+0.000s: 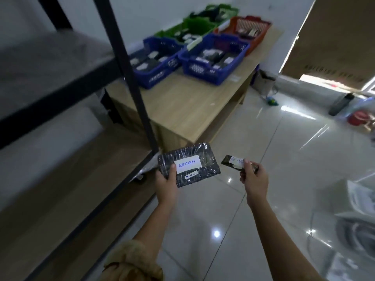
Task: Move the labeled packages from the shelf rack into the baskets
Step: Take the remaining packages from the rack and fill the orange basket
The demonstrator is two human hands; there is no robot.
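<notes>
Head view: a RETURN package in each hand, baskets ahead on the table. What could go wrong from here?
1. The right hand pinches the small package at one end only; it could slip out.
2. Tags on the baskets are unreadable here, so a package might land in the wrong one.
3. The large package in the left hand is near the shelf post and may clip it.

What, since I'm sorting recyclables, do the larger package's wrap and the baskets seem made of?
Larger package: dark item in glossy clear plastic film, judging by crinkled highlights; paper label. Baskets: moulded plastic, likely, given slotted walls and bright colours.
</notes>
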